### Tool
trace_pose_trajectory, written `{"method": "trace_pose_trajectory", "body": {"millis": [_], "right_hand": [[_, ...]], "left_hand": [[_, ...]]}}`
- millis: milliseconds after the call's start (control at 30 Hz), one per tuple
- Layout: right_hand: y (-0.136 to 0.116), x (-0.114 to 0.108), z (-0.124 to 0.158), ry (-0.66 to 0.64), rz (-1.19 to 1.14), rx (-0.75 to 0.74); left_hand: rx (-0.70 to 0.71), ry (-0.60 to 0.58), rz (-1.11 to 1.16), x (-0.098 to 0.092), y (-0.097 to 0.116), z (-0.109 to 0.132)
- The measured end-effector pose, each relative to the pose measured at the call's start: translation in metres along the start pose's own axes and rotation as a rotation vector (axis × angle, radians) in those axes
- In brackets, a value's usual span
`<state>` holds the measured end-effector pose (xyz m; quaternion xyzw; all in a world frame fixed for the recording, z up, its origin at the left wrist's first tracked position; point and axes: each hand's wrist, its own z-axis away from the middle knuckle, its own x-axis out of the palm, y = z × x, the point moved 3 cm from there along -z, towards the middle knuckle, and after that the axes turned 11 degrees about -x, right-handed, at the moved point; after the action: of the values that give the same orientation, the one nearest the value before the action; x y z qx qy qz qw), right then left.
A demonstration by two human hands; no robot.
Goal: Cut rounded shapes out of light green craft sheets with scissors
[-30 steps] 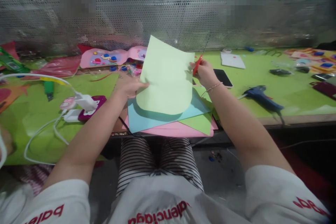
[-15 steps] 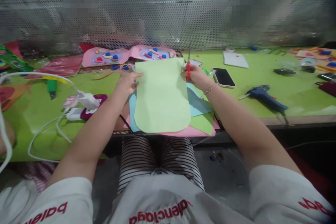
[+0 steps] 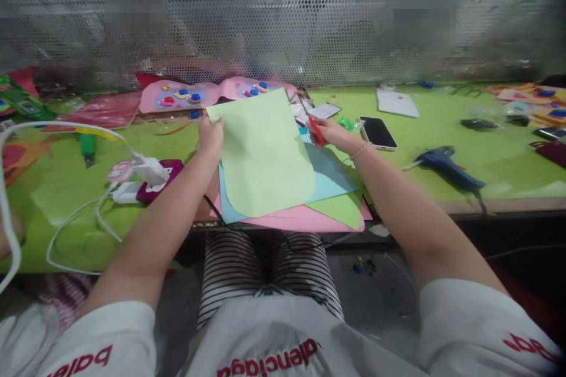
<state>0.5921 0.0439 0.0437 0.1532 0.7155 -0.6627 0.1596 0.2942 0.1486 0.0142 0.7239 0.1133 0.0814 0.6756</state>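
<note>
My left hand (image 3: 211, 136) pinches the upper left edge of a pale green sheet (image 3: 265, 159), whose two near corners are rounded. The sheet is tilted, its far right corner raised. To its right, my right hand (image 3: 328, 132) is closed on red-handled scissors (image 3: 317, 131), the blades pointing away and to the left. That hand is apart from the sheet. Underneath lie a light blue sheet (image 3: 329, 174), a brighter green sheet (image 3: 340, 209) and a pink sheet (image 3: 287, 222), stacked at the table's near edge.
A dark phone (image 3: 378, 132) and a blue glue gun (image 3: 448, 168) lie to the right. On the left are white chargers (image 3: 150, 171) with looping cables and a green cutter (image 3: 87, 148). Pink decorated pieces (image 3: 179, 96) rest at the back against a perforated metal screen (image 3: 265, 23).
The pale green sheet has turned and shifted left with my left hand. My right hand has let go of its right edge, and the scissors now lean left.
</note>
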Motion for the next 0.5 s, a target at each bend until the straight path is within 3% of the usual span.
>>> {"method": "trace_pose_trajectory", "body": {"millis": [200, 500], "right_hand": [[0.005, 0.005, 0.0, -0.107, -0.067, -0.049], [-0.002, 0.014, 0.007, -0.136, -0.118, 0.062]], "left_hand": [[-0.045, 0.002, 0.021, 0.001, 0.006, 0.01], [-0.047, -0.008, -0.013, 0.0, 0.013, 0.021]]}}
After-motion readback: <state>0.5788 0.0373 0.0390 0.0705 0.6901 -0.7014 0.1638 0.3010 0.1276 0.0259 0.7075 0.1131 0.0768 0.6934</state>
